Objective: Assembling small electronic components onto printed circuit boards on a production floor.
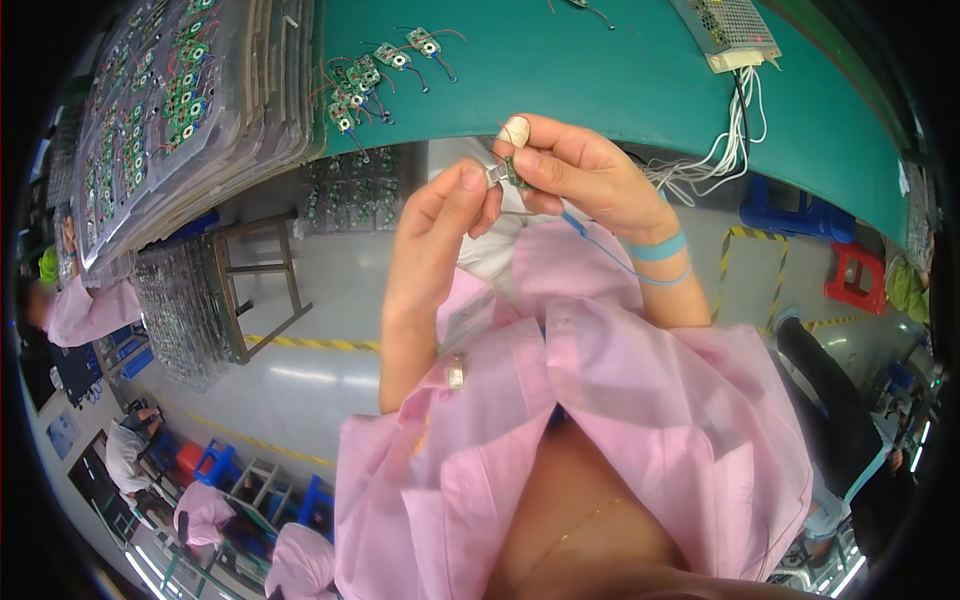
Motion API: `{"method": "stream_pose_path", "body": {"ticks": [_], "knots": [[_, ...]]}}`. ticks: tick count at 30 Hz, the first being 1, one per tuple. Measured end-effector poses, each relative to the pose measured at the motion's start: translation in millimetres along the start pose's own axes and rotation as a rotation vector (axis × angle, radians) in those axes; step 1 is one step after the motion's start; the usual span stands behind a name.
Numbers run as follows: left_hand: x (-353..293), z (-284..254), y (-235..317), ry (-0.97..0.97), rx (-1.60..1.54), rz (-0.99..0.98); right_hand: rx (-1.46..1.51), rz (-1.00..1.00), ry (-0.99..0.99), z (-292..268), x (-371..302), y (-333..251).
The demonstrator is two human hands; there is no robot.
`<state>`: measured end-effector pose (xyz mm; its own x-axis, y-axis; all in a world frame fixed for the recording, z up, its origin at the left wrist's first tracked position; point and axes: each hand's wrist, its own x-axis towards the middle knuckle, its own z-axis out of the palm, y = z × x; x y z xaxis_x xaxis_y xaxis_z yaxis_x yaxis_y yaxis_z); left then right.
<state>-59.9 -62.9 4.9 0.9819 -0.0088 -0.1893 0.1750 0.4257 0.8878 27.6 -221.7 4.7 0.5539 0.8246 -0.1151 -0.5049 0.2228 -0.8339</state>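
Note:
Close to the bench edge, my two hands meet over a small green circuit board (514,174). My right hand (590,180) pinches it between thumb and fingers; a whitish finger cot (515,131) covers one fingertip, and a thin red wire shows beside it. With thumb and fingertips, my left hand (440,215) grips a small silver metal connector (496,175) at the board's left side. Whether the connector is plugged into the board or only touches it, I cannot tell. A blue wrist strap (660,247) with a cord circles my right wrist.
Several wired circuit boards (355,85) lie on the green bench (560,75). Stacked clear plastic trays (250,110) of boards stand at the left. At the right are a metal power supply (728,30) and white cables (735,150). Below are a red stool (856,278) and a metal frame (262,270).

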Motion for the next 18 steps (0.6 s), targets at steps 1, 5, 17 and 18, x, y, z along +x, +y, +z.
{"method": "stream_pose_path", "body": {"ticks": [1, 5, 17, 18], "knots": [[0, 0, 0, -0.006, 0.002, -0.002, -0.010, -0.013, -0.006, 0, 0, 1], [-1, 1, 0, 0.002, 0.003, -0.010, -0.081, -0.028, -0.031, -1, 1, -1], [0, -15, -3, -0.048, 0.139, -0.074, -0.455, 0.152, -0.129, -10, 4, -2], [1, -13, -5, -0.043, 0.069, -0.055, -0.381, 0.160, -0.117, -9, 4, -4]]}}
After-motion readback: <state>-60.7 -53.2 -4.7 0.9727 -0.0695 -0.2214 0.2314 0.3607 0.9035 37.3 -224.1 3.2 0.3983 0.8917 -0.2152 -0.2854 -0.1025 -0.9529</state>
